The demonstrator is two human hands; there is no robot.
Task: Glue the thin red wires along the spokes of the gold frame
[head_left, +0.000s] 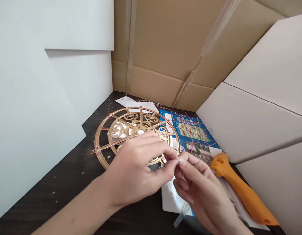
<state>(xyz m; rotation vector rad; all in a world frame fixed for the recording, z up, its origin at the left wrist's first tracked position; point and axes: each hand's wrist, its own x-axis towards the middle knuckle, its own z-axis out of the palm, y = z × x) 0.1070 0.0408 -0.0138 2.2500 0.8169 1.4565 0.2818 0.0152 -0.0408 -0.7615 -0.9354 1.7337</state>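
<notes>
A gold ornate round frame with spokes and scrollwork lies flat on the dark table, thin red wire running along its rim. My left hand hovers over its near edge, fingers pinched together. My right hand meets it fingertip to fingertip, also pinched. Between the two pinches sits something tiny and pale, too small to name. Part of the frame's near side is hidden under my left hand.
A blue printed sheet and white papers lie right of the frame. An orange-handled tool rests at the right. White boards stand at left and right, a cardboard wall behind.
</notes>
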